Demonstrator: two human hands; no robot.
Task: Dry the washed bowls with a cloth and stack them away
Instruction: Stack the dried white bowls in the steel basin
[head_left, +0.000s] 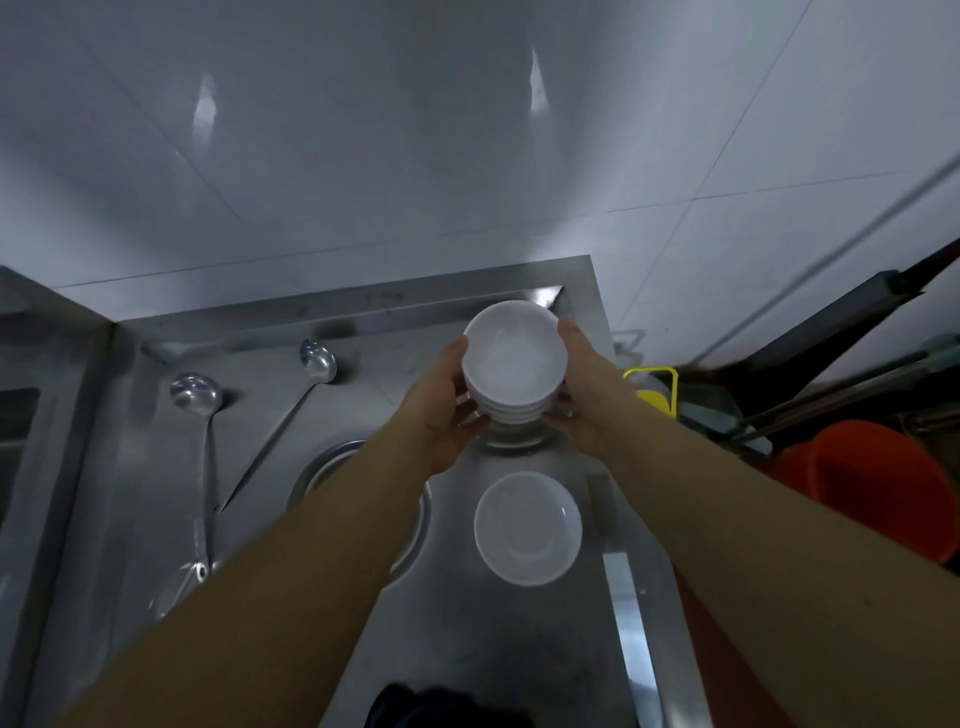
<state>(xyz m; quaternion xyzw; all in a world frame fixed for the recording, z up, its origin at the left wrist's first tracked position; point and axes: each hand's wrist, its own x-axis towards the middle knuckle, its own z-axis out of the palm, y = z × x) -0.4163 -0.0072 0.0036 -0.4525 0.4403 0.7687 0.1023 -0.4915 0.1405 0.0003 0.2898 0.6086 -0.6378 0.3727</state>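
Note:
A stack of white bowls (514, 358) is held between both hands near the far right corner of the steel counter (519, 649). My left hand (441, 410) grips the stack's left side, fingers curled under it. On the right side, my right hand (584, 395) grips it the same way. A single white bowl (527, 527) sits upright on the counter, just in front of the stack. A dark cloth (441, 706) lies at the counter's near edge, partly cut off by the frame.
Two steel ladles (196, 395) (318, 358) lie on the counter at left. A round steel rim (332, 457) shows under my left forearm. Right of the counter stand an orange bucket (878, 488) and a yellow container (657, 389). A tiled wall rises behind.

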